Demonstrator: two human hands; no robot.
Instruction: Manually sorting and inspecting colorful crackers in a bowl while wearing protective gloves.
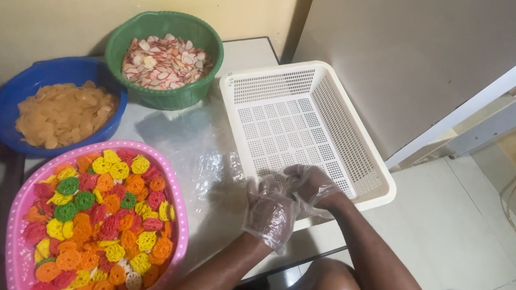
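White tabletop (214, 159) against yellow wall; gloved left hand (270, 214) and right hand (311, 184) pressed together by empty white perforated plastic basket (305, 128), grip on nothing but glove film, perhaps for adjusting it.

A white table (202, 150) crowded with snack bowls.
On it stand a pink bowl (17, 224) of coloured crackers, a blue bowl (11, 92), a green bowl (162, 97), a white basket (322, 86) and clear plastic sheet (189, 141).

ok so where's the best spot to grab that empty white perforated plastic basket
Probably the near long rim of the empty white perforated plastic basket, taken from the person's side. The rim is a solid rolled lip, unlike the mesh walls, and it lies right beside the clear-gloved left hand and clear-gloved right hand. The basket sits tilted over the table corner.
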